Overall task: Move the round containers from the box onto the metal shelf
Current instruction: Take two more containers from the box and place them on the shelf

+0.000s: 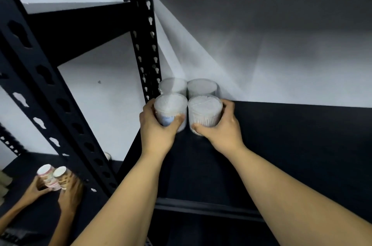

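Two clear round containers filled with white swabs stand at the back left corner of the dark metal shelf [281, 145]: one on the left [173, 85], one on the right [202, 86]. In front of them my left hand [157, 127] grips a third container [170, 109], fingers and thumb curled round its side. My right hand [221, 125] grips a fourth container [205, 112] beside it. Both held containers are upright and touch the rear pair. The box is out of view.
A black slotted upright post [148, 44] stands just left of the containers, and a white wall lies behind. At lower left, beyond another slotted post [52, 104], another person's hands [66, 195] hold two paper cups [53, 175] on a neighbouring shelf.
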Action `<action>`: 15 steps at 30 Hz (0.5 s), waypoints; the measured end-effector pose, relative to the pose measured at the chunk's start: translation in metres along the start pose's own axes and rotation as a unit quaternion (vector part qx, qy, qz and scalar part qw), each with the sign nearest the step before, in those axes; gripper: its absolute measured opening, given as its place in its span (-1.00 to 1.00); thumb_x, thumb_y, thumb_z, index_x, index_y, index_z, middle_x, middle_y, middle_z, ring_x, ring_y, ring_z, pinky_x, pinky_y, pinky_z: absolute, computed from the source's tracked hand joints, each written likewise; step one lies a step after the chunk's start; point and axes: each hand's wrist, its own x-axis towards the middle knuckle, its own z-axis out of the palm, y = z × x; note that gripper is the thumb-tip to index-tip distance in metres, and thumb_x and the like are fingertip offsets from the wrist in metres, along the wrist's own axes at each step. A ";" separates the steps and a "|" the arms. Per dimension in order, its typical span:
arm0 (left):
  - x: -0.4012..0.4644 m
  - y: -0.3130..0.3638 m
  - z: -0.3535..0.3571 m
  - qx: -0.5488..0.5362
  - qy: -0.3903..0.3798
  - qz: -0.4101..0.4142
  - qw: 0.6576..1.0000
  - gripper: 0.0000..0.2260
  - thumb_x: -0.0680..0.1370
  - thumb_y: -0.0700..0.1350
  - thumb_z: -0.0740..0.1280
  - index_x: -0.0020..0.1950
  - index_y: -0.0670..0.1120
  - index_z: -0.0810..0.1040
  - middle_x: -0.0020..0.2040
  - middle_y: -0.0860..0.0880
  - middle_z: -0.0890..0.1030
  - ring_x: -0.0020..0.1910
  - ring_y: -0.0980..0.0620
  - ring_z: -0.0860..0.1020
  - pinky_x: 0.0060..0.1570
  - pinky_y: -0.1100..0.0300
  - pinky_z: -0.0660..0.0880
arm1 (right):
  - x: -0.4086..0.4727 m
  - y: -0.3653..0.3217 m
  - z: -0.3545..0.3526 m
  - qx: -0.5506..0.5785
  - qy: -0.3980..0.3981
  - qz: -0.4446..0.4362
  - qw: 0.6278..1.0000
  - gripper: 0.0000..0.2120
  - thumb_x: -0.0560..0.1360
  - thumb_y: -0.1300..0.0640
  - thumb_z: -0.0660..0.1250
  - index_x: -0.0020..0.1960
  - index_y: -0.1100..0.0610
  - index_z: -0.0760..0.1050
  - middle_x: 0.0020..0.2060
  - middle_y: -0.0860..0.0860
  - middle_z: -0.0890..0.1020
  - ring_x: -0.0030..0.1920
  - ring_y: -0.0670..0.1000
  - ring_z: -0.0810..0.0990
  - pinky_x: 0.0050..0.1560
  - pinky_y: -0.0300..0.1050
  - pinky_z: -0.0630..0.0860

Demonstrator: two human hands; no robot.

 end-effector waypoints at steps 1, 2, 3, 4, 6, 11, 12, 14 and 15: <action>-0.001 0.001 -0.001 0.005 -0.001 -0.004 1.000 -0.24 0.35 0.15 0.58 0.46 0.15 0.30 0.34 0.08 0.50 0.27 0.14 0.51 0.23 0.18 0.48 | -0.001 0.000 -0.001 -0.002 0.000 0.002 1.000 -0.11 0.21 -0.06 0.66 0.37 -0.13 0.21 0.29 -0.09 0.49 0.27 -0.09 0.50 0.18 -0.26 0.46; -0.002 0.003 -0.001 0.008 -0.004 -0.011 1.000 -0.21 0.36 0.15 0.57 0.50 0.14 0.26 0.36 0.08 0.51 0.29 0.12 0.52 0.23 0.19 0.47 | -0.002 0.000 -0.002 -0.006 -0.003 0.007 1.000 -0.07 0.20 -0.08 0.67 0.41 -0.11 0.20 0.32 -0.09 0.47 0.30 -0.08 0.48 0.25 -0.18 0.48; -0.004 0.005 -0.001 0.006 -0.010 -0.021 1.000 -0.18 0.39 0.12 0.55 0.55 0.11 0.21 0.38 0.08 0.52 0.31 0.10 0.52 0.20 0.20 0.46 | -0.003 -0.001 -0.003 -0.012 -0.008 0.013 1.000 0.00 0.18 -0.11 0.67 0.45 -0.08 0.17 0.35 -0.08 0.45 0.34 -0.06 0.46 0.31 -0.10 0.48; -0.005 0.006 -0.001 0.010 -0.017 -0.035 0.999 -0.15 0.43 0.09 0.54 0.59 0.06 0.13 0.39 0.08 0.52 0.33 0.08 0.52 0.18 0.23 0.43 | -0.004 -0.002 -0.004 -0.020 -0.015 0.019 1.000 0.09 0.15 -0.15 0.67 0.50 -0.07 0.12 0.40 -0.07 0.43 0.38 -0.05 0.43 0.36 -0.05 0.46; -0.007 0.009 -0.003 0.024 -0.037 -0.055 0.998 -0.08 0.48 0.04 0.50 0.64 -0.01 -0.03 0.46 0.08 0.47 0.40 0.06 0.48 0.21 0.24 0.39 | -0.008 -0.005 -0.008 -0.043 -0.036 0.032 0.998 0.24 0.09 -0.20 0.68 0.57 -0.06 0.03 0.48 -0.03 0.35 0.46 -0.01 0.37 0.43 0.03 0.42; -0.020 0.022 -0.014 0.079 -0.073 -0.104 0.989 0.00 0.41 0.03 0.52 0.64 -0.10 -0.06 0.56 -0.12 0.32 0.53 -0.12 0.34 0.41 0.12 0.34 | -0.031 -0.012 -0.026 -0.076 -0.065 0.070 0.992 0.34 0.11 -0.17 0.71 0.63 0.02 -0.05 0.57 0.04 0.19 0.53 0.05 0.29 0.47 0.03 0.36; -0.027 0.026 -0.017 0.097 -0.071 -0.101 0.988 -0.07 0.40 0.03 0.54 0.60 -0.14 0.07 0.51 -0.16 0.37 0.50 -0.17 0.35 0.37 0.11 0.36 | -0.038 -0.012 -0.031 -0.082 -0.067 0.076 0.991 0.29 0.15 -0.17 0.69 0.63 0.04 -0.01 0.56 0.04 0.20 0.52 0.06 0.31 0.45 0.00 0.37; -0.049 0.032 -0.023 0.134 -0.073 -0.082 0.985 -0.17 0.36 0.06 0.54 0.51 -0.14 0.23 0.41 -0.17 0.41 0.46 -0.19 0.36 0.37 0.01 0.39 | -0.053 -0.013 -0.042 -0.100 -0.066 0.070 0.990 0.05 0.25 -0.18 0.64 0.57 0.04 0.17 0.47 0.02 0.32 0.44 0.03 0.39 0.34 -0.10 0.41; -0.062 0.036 -0.026 0.152 -0.084 -0.076 0.982 -0.17 0.38 0.08 0.53 0.53 -0.11 0.24 0.42 -0.16 0.39 0.47 -0.17 0.34 0.40 -0.03 0.36 | -0.060 -0.013 -0.049 -0.110 -0.062 0.058 0.990 -0.12 0.31 -0.18 0.60 0.50 0.02 0.29 0.40 -0.01 0.40 0.38 0.01 0.44 0.26 -0.15 0.42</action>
